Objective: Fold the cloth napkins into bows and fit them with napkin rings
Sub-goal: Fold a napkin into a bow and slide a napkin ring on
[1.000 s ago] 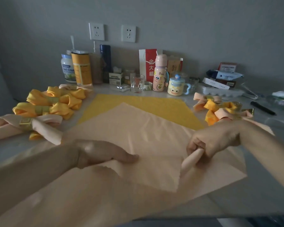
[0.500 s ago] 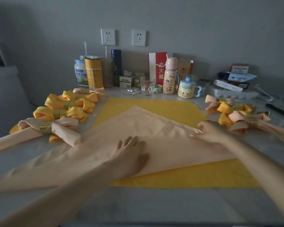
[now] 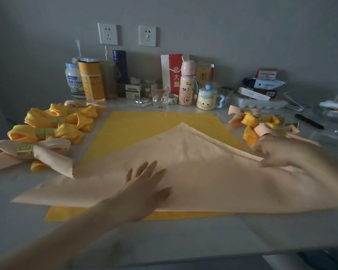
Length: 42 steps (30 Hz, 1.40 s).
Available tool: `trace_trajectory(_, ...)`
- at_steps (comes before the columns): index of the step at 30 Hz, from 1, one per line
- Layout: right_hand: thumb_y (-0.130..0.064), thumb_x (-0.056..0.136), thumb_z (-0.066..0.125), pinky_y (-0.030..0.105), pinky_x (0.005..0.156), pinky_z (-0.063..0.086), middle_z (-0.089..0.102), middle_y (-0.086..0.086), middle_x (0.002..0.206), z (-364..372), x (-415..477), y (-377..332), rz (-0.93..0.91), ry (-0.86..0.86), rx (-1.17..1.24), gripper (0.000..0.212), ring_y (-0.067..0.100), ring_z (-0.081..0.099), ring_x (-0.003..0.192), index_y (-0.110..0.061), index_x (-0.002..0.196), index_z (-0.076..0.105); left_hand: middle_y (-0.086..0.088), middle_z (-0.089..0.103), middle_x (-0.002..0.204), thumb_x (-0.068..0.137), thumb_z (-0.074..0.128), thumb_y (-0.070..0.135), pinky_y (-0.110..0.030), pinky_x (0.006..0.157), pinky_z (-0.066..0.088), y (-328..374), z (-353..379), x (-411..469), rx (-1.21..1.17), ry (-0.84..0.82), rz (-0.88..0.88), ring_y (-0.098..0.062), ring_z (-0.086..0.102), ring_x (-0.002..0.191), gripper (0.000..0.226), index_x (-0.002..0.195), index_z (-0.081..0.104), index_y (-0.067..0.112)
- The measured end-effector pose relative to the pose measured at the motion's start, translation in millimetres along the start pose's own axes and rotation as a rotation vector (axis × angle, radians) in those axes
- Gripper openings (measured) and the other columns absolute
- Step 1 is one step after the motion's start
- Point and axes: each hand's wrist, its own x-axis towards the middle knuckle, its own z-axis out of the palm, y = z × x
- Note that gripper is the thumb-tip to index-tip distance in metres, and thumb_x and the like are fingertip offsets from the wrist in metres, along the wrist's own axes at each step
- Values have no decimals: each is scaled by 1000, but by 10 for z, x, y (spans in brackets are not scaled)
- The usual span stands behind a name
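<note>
- Since a second ago the peach napkin point(image 3: 193, 162) has gone from open sheet to folded triangle, and our right hand point(image 3: 281, 152) has let go of the rolled corner.
- Our left hand point(image 3: 144, 190) presses flat, grip wide, likely pinning the fold on the yellow napkin point(image 3: 144, 129) on the counter point(image 3: 183, 240).
- The right hand touches the slanted edge. It is blurred, so we cannot tell its grip.
- We count two flat napkins, at least four ringed left bows point(image 3: 47, 131) and about three right bows point(image 3: 261, 123).

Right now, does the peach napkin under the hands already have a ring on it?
No, the peach napkin lies flat as a triangle under the left hand, with no ring on it.
</note>
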Motion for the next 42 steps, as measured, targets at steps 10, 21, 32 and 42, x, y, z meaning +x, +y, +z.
trace_trajectory(10, -56, 94, 30, 23, 113, 1, 2, -9, 158, 331, -34, -956, -397, 82, 504, 63, 6, -2, 144, -29, 150, 16, 5, -14, 157, 95, 18, 58, -42, 117, -9, -12, -22, 179, 48, -80, -37, -15, -16, 144, 63, 150, -1, 33)
trace_trajectory(21, -55, 96, 22, 28, 115, -4, -4, -5, 159, 445, 253, -1036, -367, 136, 489, 61, 10, -8, 145, -29, 150, 10, 5, -16, 157, 94, 14, 60, -41, 117, -9, -124, 10, 431, 67, -28, -25, -14, -15, 144, 64, 149, -3, 35)
trace_trajectory(32, -42, 100, 26, 21, 114, 3, 12, -1, 158, 239, 50, -1232, -469, 311, 424, 54, 11, 6, 145, -20, 148, 18, 4, 25, 154, 91, 10, 50, -35, 117, 4, 62, -53, 101, -53, 373, 75, -12, 14, 144, 64, 141, 40, 23)
trace_trajectory(42, -55, 90, 18, 13, 108, 0, 13, -12, 156, 240, -8, -1841, -667, 296, 515, 62, 3, 5, 143, -30, 147, 24, 2, -7, 159, 70, -5, 68, -40, 112, -19, -209, 84, -335, 58, 113, 44, -16, -17, 144, 93, 151, 7, 23)
